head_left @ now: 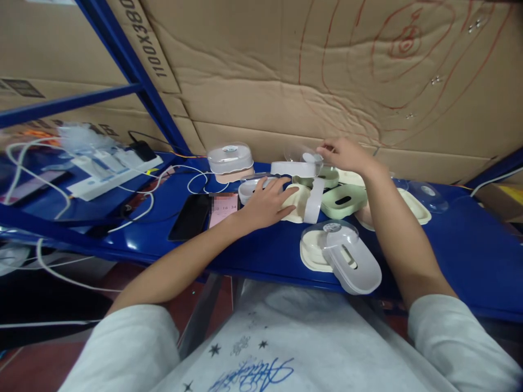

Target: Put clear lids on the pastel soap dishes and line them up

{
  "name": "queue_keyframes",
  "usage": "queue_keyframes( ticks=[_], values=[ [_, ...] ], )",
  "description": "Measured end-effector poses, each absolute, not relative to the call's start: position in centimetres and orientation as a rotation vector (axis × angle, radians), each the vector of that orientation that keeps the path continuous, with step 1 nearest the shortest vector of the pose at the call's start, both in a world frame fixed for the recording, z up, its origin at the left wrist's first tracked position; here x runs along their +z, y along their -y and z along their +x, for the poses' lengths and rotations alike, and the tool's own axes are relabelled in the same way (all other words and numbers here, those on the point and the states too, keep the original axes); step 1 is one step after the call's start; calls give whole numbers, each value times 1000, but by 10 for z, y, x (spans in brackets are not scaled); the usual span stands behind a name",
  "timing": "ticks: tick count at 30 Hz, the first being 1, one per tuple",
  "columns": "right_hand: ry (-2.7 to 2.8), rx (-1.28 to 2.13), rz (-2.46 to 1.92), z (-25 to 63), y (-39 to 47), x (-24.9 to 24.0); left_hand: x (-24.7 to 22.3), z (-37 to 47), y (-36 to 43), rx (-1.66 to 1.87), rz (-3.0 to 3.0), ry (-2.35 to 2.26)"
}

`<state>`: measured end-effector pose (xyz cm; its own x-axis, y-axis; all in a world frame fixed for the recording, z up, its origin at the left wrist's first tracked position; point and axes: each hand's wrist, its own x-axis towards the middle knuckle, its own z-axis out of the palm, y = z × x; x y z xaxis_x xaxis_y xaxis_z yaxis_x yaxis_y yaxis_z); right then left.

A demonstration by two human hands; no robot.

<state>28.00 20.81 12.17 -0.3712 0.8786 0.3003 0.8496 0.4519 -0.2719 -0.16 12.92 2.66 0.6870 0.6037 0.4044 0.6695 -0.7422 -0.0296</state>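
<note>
My left hand [267,202] lies palm down with fingers spread, over a white oval box [248,189] and the edge of a cream tray [301,204]. Farther back, my right hand [337,152] pinches the edge of a clear plastic lid [292,153], which is tilted up over a white tray [281,169]. A pale green box [345,201] with a slot in its base sits below the right wrist. Another white slotted box [362,267] leans on a cream tray with a clear cover [314,247] near the front edge.
A stacked clear-lidded box [230,160] stands at the back. Left of my left hand lie a black phone [189,216] and a pink-screened phone [223,209]. A power strip [114,177] with white cables is farther left. Another clear lid [428,196] lies at right. Cardboard [253,71] walls the blue shelf [461,256].
</note>
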Motion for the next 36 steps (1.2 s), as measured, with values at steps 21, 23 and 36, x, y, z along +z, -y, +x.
queue_keyframes(
  ticks=[21,23,36],
  values=[
    [2593,621,-975,212,-180,116,25,-2,-129,-514,-2744,1045],
    [2566,582,-1004,205,-199,106,26,-2,-129,-504,-2738,1057],
    [2596,291,-1388,162,-270,92,34,-3,-125,-417,-2719,1027]
  ],
)
